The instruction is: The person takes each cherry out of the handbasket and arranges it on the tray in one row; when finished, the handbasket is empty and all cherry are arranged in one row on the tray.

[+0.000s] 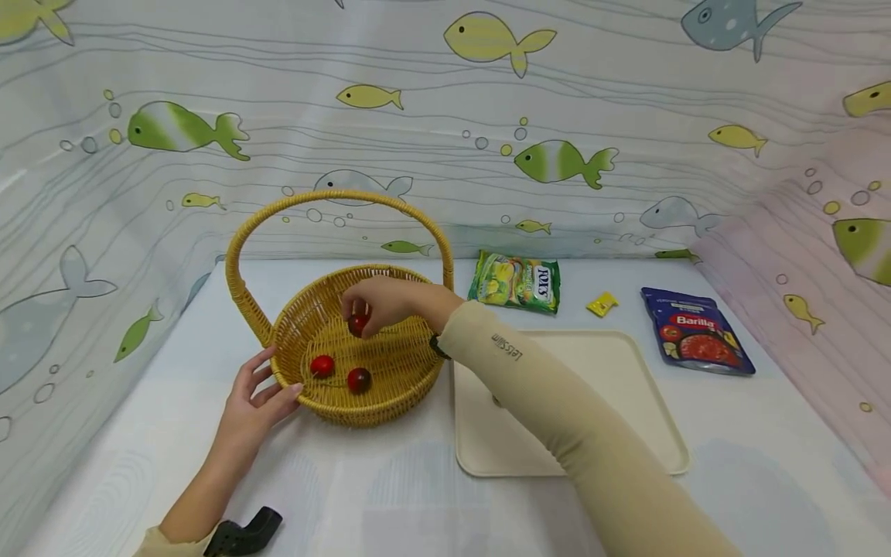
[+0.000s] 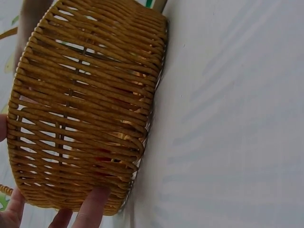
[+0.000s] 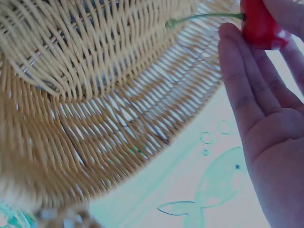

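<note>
A round wicker basket with a tall arched handle stands on the table. My left hand holds its near left rim, thumb over the edge and fingers against the woven outer wall. Over the inside of the basket, my right hand pinches a red cherry between thumb and fingertips; a green stem sticks out from it in the right wrist view. Two more cherries lie on the basket floor, a red cherry on the left and a darker cherry beside it.
A cream tray lies right of the basket, partly hidden beneath my right sleeve. Behind it are a green candy bag and a small yellow packet. A blue Barilla pouch lies farther right. Fish-patterned curtains enclose the table.
</note>
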The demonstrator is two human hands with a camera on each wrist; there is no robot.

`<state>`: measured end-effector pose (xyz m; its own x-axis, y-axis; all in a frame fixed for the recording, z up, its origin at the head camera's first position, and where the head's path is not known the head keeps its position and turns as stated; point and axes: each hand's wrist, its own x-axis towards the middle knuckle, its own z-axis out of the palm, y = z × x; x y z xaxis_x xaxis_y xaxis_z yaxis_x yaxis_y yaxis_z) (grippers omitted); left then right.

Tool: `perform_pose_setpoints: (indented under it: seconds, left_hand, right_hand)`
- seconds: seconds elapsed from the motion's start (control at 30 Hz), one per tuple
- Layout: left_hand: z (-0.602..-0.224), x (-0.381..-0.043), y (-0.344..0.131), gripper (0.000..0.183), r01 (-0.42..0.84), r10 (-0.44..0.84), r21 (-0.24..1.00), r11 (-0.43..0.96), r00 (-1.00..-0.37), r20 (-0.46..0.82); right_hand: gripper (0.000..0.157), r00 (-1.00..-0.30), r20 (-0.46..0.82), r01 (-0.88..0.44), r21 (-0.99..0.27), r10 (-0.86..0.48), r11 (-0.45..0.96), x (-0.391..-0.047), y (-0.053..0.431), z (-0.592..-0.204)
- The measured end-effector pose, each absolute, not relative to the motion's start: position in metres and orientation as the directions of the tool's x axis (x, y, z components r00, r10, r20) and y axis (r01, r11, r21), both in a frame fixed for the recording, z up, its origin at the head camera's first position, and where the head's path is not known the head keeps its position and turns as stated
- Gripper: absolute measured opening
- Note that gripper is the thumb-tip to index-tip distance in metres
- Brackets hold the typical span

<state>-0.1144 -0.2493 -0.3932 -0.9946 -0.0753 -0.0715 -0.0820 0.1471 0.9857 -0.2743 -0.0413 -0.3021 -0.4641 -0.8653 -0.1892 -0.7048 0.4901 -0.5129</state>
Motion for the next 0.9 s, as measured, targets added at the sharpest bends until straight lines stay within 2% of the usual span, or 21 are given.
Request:
perform_pose_setpoints:
  seconds: [0.23, 0.57, 0.7, 0.9]
  left_hand:
    - [-0.395, -0.116, -0.251, 0.074, -0.077, -0.074, 0.987, 0.14, -0.995, -0.067]
    - [-0.398, -0.113, -0.25, 0.073, -0.061, -0.076, 0.984, 0.166, -0.996, -0.048]
    - [-0.397, -0.113, -0.25, 0.072, -0.054, -0.079, 0.985, 0.165, -0.996, -0.042]
    - [-0.396, -0.113, -0.249, 0.072, -0.063, -0.087, 0.982, 0.18, -0.995, -0.047]
  right_hand:
    - [0.029, -0.407, -0.077, -0.771, -0.506, -0.91, 0.387, -0.255, -0.014, -0.286]
    - [0.029, -0.37, 0.059, -0.784, -0.556, -0.927, 0.278, -0.23, 0.04, -0.287]
    - [0.023, -0.379, 0.106, -0.797, -0.543, -0.919, 0.266, -0.222, 0.062, -0.29]
    - [0.026, -0.428, 0.122, -0.767, -0.572, -0.895, 0.289, -0.212, 0.092, -0.301]
